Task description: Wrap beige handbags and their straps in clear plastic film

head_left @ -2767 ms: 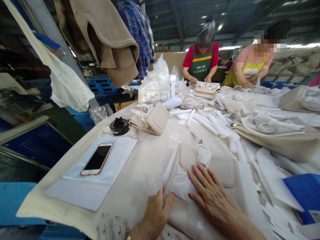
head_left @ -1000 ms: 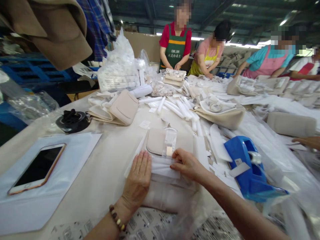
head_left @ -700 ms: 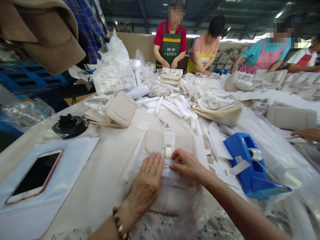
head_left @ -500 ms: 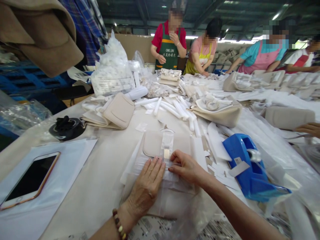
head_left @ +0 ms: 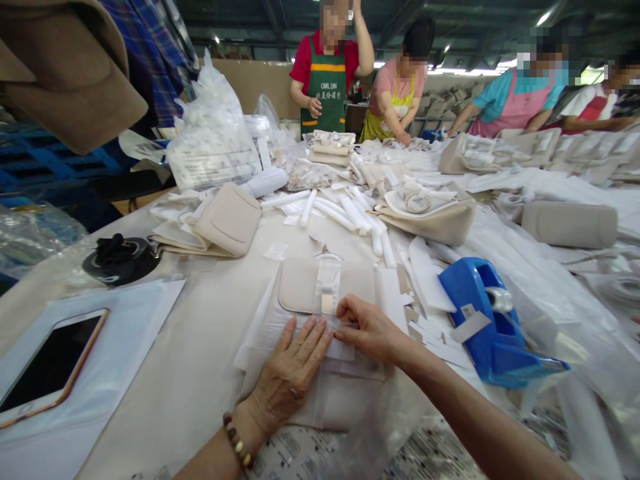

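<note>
A beige handbag (head_left: 300,287) lies in front of me with its flap toward the far side. Clear film and a small cream tab (head_left: 327,304) cover its clasp area, and thin white wrapping (head_left: 345,365) lies over its near part. My left hand (head_left: 287,367) rests flat on that wrapping, fingers stretched out and holding nothing. Close beside its fingertips, my right hand (head_left: 370,330) has thumb and forefinger pinched together at the wrapping, just below the tab. What sits between those fingertips is too small to make out.
A blue tape dispenser (head_left: 493,327) stands at right, near white paper strips. At left are a phone (head_left: 53,360) on white sheets and a black round object (head_left: 121,259). Beyond lie more beige bags (head_left: 230,220), white rolls (head_left: 350,213) and a stuffed plastic bag (head_left: 213,140). Several co-workers stand behind.
My view has shifted slightly, while both hands stay at nearly the same spot on the bag. The co-worker in the green apron has raised a hand from face to head.
</note>
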A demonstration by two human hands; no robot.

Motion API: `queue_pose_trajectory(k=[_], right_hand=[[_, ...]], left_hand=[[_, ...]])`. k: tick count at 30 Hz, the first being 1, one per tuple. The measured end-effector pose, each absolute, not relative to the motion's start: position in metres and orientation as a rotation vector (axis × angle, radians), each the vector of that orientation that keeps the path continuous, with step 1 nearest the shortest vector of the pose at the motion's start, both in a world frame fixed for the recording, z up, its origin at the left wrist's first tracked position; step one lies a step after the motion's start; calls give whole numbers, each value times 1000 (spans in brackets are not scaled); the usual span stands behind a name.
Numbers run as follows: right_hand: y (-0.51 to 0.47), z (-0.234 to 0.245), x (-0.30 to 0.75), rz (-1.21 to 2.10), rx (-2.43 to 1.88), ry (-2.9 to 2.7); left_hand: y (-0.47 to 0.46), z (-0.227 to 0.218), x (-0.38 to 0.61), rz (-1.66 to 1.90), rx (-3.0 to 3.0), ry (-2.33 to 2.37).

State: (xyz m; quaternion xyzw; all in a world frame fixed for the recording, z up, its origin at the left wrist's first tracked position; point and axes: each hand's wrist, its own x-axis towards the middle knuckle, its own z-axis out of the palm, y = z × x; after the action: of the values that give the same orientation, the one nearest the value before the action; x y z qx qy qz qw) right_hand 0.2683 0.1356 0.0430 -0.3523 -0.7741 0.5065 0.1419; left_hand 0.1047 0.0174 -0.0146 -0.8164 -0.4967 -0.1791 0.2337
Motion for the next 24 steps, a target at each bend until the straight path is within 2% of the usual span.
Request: queue_pose_trajectory(k=[8,12,18,21,24], right_hand=[[139,37,269,1594,-1020,-2134],[140,34,269,1651,-1025,-2112],[135,47,267,1519,-1032,-2186],[120,72,291,1249,-954,-2259],[95,89,333,667,-732,-2507]], left_hand=[[22,-1,110,-514,-2127,-1440],[20,8,105,-456,-1931,-1677],[24,-2,101,-430,-1808,-1950],[24,-11,98,-538,-1825,-1947],[24,-17,95,-628,-1832,-1941]])
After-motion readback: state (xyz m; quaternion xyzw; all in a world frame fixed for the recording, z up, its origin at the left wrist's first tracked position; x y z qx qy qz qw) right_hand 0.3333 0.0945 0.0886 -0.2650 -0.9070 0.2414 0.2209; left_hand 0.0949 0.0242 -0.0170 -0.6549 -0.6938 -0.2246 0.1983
